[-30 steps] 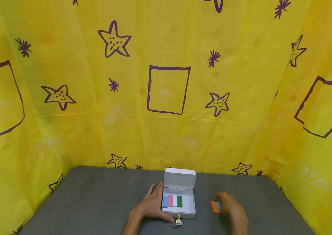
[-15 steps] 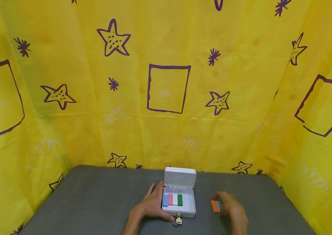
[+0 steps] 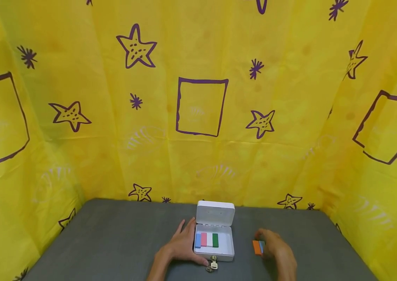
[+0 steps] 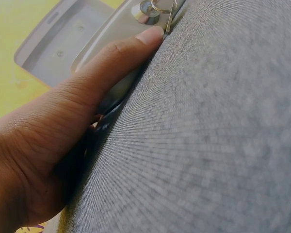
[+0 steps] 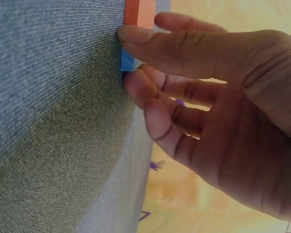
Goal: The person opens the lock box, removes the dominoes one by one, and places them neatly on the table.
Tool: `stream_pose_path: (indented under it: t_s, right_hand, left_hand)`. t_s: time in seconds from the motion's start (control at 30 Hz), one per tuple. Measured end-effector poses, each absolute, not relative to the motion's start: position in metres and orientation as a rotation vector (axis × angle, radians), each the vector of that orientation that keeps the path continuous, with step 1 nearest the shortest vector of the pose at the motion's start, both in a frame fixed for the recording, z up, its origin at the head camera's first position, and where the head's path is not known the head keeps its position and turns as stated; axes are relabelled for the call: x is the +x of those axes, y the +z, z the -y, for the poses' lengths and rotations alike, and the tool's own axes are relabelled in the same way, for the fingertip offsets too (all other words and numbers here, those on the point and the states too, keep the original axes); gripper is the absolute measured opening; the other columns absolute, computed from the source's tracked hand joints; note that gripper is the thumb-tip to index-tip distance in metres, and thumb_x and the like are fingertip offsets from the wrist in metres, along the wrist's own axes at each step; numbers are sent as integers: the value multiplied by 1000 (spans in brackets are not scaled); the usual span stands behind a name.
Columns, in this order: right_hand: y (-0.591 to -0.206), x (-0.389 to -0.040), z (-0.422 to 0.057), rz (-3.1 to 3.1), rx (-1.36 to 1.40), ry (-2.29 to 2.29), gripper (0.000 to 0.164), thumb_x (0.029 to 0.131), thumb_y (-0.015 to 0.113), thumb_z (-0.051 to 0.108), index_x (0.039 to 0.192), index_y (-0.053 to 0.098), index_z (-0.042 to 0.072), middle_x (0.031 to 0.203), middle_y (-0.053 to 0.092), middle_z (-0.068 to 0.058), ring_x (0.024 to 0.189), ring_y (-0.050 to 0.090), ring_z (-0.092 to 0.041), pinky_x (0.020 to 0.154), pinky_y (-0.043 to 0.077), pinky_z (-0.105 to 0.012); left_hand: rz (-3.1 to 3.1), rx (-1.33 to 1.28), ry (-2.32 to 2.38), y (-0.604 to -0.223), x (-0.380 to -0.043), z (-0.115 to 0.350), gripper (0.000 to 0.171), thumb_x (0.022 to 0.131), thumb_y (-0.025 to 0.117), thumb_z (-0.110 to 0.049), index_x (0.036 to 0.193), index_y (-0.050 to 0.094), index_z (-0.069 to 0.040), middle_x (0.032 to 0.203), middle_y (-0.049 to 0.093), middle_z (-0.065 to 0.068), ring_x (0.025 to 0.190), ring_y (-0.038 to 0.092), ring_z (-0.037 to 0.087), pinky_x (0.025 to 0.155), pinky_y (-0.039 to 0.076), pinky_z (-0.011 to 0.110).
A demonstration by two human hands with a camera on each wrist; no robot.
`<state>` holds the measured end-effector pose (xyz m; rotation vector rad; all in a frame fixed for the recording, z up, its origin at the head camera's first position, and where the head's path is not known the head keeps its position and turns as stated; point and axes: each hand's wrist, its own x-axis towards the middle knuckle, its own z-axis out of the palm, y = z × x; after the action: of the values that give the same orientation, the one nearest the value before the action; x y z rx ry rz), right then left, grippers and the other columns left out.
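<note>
A small white metal cash box (image 3: 232, 242) stands with its lid (image 3: 215, 214) raised and a key (image 3: 214, 265) in its front lock. Inside, at the left, a blue block (image 3: 197, 240), a pink block (image 3: 203, 239), a white block (image 3: 210, 240) and a green block (image 3: 215, 240) lie side by side. My left hand (image 3: 183, 244) rests round the box's front left corner, fingers straight along the side, thumb (image 4: 121, 56) along the front. To the right of the box, my right hand (image 3: 272, 246) pinches an orange block (image 3: 256, 247) and a light blue block (image 5: 128, 60) beside each other.
A dark grey cloth surface (image 3: 124, 238) spreads under everything. Yellow curtain (image 3: 198, 168) with purple drawings hangs behind it and at both sides. Another key on the ring (image 3: 210, 269) hangs at the box front.
</note>
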<state>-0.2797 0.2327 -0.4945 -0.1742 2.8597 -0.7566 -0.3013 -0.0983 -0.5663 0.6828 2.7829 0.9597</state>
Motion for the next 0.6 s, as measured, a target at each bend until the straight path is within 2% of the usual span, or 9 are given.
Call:
stream_pose_path:
  t_s: [0.17, 0.43, 0.6]
  right_hand:
    - [-495, -279, -233, -2813, -194, -762, 56, 66, 68, -24, 111, 71, 9, 120, 69, -21, 94, 55, -31, 80, 52, -44]
    - [-497, -278, -232, -2847, -196, -765, 54, 63, 68, -23, 106, 71, 9, 113, 70, -19, 89, 54, -28, 75, 50, -38]
    - [-496, -280, -232, -2829, -187, -772, 54, 64, 71, -21, 108, 70, 9, 116, 69, -19, 92, 54, -29, 79, 51, -42]
  left_hand:
    - [-2787, 682, 941, -568, -299, 98, 133, 66, 91, -61, 162, 21, -2, 169, 32, 18, 162, 20, 38, 133, 4, 65]
    - [-2776, 676, 948, -569, -300, 99, 133, 66, 91, -61, 162, 21, -2, 170, 31, 19, 162, 19, 39, 133, 3, 65]
    - [-2782, 673, 940, -567, -302, 99, 133, 66, 91, -61, 162, 21, -3, 170, 31, 18, 162, 20, 39, 133, 3, 65]
